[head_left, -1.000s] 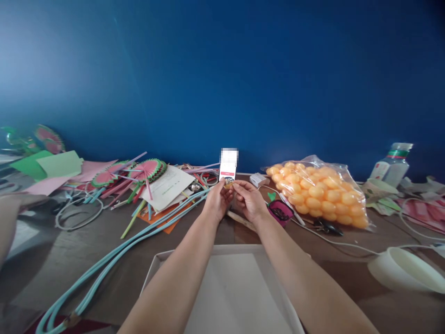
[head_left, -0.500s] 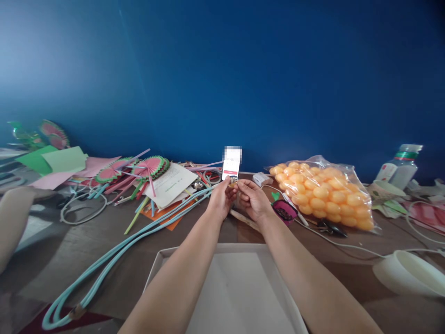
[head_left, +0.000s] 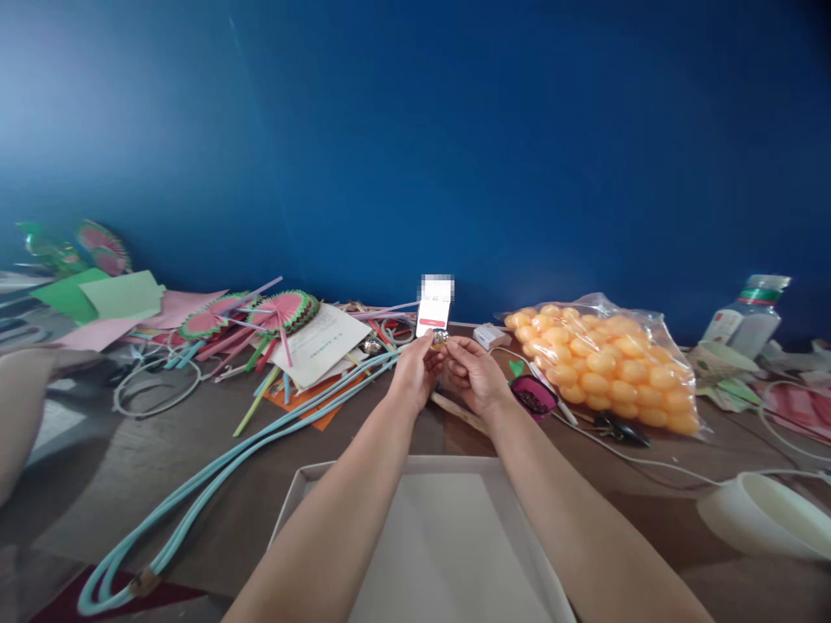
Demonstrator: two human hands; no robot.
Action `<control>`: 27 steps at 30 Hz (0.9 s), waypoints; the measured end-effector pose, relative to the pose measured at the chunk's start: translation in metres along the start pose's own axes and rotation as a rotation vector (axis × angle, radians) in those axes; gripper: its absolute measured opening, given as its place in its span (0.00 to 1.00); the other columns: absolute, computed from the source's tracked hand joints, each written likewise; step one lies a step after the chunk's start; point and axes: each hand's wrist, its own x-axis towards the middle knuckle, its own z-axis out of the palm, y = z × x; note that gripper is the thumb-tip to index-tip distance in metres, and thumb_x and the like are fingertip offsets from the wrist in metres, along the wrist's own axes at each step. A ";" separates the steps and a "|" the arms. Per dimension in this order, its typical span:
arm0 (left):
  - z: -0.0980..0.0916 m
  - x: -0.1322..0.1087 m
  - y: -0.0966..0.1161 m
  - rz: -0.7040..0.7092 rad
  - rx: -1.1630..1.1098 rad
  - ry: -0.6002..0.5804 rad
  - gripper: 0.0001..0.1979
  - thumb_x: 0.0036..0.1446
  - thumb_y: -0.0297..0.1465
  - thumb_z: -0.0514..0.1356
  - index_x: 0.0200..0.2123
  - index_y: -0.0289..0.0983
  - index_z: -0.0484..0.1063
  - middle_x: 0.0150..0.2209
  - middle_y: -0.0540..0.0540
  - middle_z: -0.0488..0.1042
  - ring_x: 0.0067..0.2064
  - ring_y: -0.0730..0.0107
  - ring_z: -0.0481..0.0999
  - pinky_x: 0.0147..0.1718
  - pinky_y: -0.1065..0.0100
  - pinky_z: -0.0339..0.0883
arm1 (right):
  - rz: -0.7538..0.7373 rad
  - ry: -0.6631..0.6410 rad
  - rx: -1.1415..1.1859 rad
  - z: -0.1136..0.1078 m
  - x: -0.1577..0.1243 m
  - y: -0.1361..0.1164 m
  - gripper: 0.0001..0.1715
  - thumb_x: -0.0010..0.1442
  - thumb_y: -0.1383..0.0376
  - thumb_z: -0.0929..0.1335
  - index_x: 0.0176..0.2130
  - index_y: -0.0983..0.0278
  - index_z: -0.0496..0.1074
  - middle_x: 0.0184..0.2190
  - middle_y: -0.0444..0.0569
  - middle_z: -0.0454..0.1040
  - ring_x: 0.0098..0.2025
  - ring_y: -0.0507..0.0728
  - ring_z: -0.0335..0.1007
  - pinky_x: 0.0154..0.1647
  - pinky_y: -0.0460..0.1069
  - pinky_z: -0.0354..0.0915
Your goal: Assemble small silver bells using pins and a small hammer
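Note:
Both arms reach forward over a shallow white tray (head_left: 447, 536). My left hand (head_left: 416, 370) is closed, thumb and fingers pinched near its tip. Close beside it, my right hand (head_left: 475, 372) is closed in a pinch too. Between the fingertips shows a small shiny gold and silver piece (head_left: 440, 336), too small to name. Just behind it a phone (head_left: 434, 313) with a lit white screen stands upright, its lower edge partly hidden by the fingers. Under the right wrist lies a thin wooden stick (head_left: 460, 413). A purple dish (head_left: 535, 395) of small dark bits sits right of that hand.
Left lie a looped light-blue cord (head_left: 214, 478), paper fans (head_left: 286, 313) and coloured paper (head_left: 122, 298). Right are a bag of orange balls (head_left: 603, 363), a bottle (head_left: 746, 318), a white cable (head_left: 640, 459) and a white cup (head_left: 766, 515). Another person's arm (head_left: 21, 411) shows far left.
The view has shifted very slightly. My hands keep their pinch at the same place before the phone. The other person's hand at the far left has moved a little.

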 end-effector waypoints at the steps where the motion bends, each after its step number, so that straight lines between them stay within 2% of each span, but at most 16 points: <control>1: 0.000 0.000 0.000 0.001 -0.002 0.000 0.12 0.52 0.37 0.65 0.31 0.33 0.72 0.23 0.50 0.72 0.23 0.79 0.70 0.24 0.76 0.62 | 0.000 0.003 -0.001 0.000 0.000 0.000 0.18 0.42 0.60 0.78 0.31 0.64 0.73 0.26 0.40 0.71 0.17 0.41 0.46 0.14 0.39 0.38; 27: 0.002 -0.001 0.002 -0.024 -0.029 0.010 0.11 0.54 0.36 0.64 0.30 0.33 0.72 0.22 0.50 0.71 0.23 0.78 0.70 0.24 0.76 0.62 | -0.028 0.041 -0.056 0.005 -0.003 -0.001 0.19 0.40 0.58 0.78 0.29 0.64 0.72 0.23 0.40 0.70 0.17 0.42 0.46 0.14 0.40 0.39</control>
